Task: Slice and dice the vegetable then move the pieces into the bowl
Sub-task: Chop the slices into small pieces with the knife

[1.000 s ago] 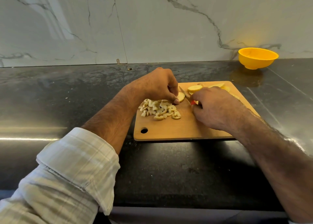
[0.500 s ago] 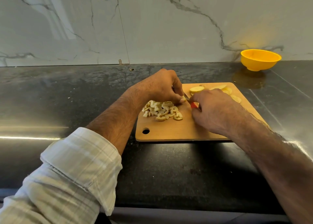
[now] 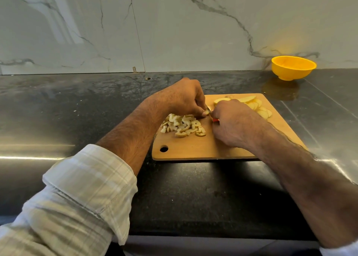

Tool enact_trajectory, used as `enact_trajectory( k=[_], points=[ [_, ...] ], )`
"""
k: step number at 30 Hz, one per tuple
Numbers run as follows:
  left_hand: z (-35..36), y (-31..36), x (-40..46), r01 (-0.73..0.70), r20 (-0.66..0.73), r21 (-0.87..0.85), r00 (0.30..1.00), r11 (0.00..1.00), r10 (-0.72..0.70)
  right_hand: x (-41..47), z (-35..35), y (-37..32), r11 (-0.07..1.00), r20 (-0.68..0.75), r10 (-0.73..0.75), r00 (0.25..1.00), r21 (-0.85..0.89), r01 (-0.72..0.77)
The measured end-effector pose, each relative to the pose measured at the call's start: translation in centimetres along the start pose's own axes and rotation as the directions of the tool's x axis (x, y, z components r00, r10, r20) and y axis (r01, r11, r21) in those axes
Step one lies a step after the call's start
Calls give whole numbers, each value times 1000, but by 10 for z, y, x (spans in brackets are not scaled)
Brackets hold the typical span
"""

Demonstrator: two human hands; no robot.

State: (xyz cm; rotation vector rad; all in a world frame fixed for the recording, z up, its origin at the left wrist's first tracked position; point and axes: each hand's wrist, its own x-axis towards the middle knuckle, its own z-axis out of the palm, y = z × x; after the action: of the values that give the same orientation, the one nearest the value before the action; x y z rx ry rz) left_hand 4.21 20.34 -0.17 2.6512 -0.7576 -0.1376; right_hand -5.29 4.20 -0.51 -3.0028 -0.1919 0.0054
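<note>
Right grip (image 3: 230, 124) wraps the red-handled knife (image 3: 213, 118); left grip (image 3: 182, 99) pinches a potato slice (image 3: 207, 112) just left of the blade, diced pile (image 3: 183, 125) nearer, under the left hand.

We have only one view, a wide-angle head camera looking forward and down from close above the cutting board (image 3: 193, 149). It faces the marble wall (image 3: 174, 33) beyond the board, with the counter edge nearest us below it.
</note>
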Motion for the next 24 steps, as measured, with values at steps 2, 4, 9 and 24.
enact_trajectory(
  k=[2, 4, 9, 24],
  points=[
    [-2, -1, -2, -6, 10, 8, 1000, 1000, 6, 2, 0, 0, 1000, -23, -11, 1000, 20, 11],
    [-3, -2, -4, -9, 14, 12, 1000, 1000, 8, 3, 2, 2, 999, -48, -27, 999, 35, 28],
    [-4, -1, -7, -2, 1, -2, 1000, 1000, 2, -7, 2, 15, 993, -119, -52, 992, 100, 64],
    [-5, -3, -3, 4, 8, -3, 1000, 1000, -4, -8, 0, -8, 1000, 27, -20, 999, 22, 19]
  ],
)
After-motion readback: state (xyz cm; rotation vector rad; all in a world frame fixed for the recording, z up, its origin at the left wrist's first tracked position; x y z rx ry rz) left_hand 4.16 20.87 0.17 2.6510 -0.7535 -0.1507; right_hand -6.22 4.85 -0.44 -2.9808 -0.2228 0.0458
